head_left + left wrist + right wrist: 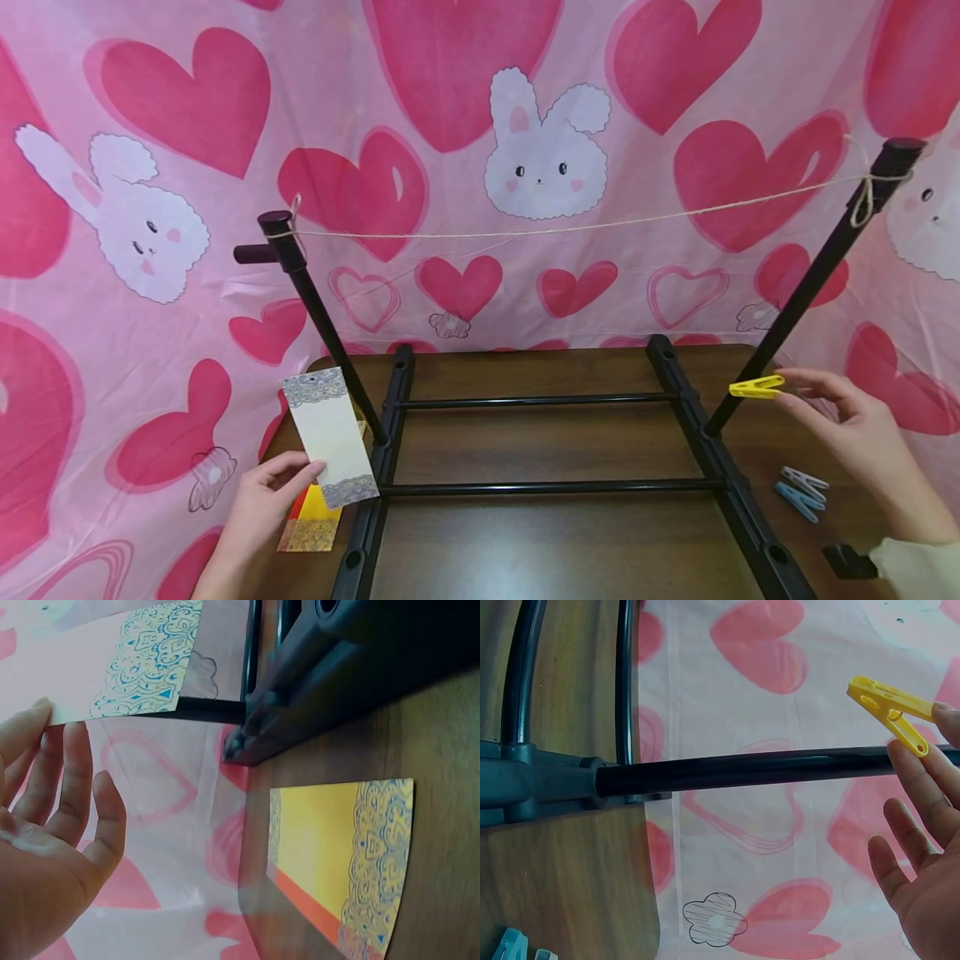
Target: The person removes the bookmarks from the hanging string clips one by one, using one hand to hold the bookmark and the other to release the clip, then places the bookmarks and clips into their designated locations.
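Observation:
My left hand [262, 508] pinches the edge of a pale card [330, 437] between thumb and fingers; ornate patterned bands cross its two ends. In the left wrist view that card [67, 671] is held above the table. Below it lie yellow and red patterned cards [311, 529], partly covered in the head view. My right hand [862, 433] pinches a yellow clothespin [757, 387] by its handle ends, in front of the right post. The right wrist view shows the clothespin [889, 709] between thumb and index finger, the other fingers loosely bent.
A cord [525, 229] is tied between two slanting black posts of a black frame [555, 487] on the brown table [540, 542]. Right of the frame lie a blue clothespin [801, 502] and a grey clothespin [806, 479]. A pink cloth with hearts and rabbits hangs behind.

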Motion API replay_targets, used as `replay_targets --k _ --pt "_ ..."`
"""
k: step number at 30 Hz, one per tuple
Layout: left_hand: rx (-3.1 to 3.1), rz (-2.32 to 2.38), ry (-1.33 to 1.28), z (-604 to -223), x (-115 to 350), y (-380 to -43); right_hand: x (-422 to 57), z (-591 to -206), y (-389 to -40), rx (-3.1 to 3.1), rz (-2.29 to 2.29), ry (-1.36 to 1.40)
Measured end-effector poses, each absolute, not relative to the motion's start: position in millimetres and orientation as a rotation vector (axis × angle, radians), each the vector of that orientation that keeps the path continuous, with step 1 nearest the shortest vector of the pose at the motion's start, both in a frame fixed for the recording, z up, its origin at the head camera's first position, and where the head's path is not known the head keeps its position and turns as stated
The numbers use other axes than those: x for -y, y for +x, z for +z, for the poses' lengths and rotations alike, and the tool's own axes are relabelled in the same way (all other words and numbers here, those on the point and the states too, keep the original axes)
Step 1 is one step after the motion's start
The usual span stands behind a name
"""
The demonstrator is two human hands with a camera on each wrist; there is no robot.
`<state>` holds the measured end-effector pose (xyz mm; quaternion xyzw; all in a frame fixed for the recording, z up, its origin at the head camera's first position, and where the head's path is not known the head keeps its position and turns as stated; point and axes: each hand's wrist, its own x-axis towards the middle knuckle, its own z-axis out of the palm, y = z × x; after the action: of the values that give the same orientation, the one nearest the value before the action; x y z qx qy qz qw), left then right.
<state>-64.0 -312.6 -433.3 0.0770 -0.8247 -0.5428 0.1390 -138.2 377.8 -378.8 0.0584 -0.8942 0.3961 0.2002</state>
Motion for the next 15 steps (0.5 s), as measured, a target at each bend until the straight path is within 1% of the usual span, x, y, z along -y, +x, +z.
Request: replay_targets --k 7,15 --pt "2.438 -1.436 0.201 -430 322 -62 -381 -383 -139 2.530 1.108 0.146" --pt "2.443 -1.434 0.229 -434 335 -63 -385 -389 -138 2.545 1.110 0.149"
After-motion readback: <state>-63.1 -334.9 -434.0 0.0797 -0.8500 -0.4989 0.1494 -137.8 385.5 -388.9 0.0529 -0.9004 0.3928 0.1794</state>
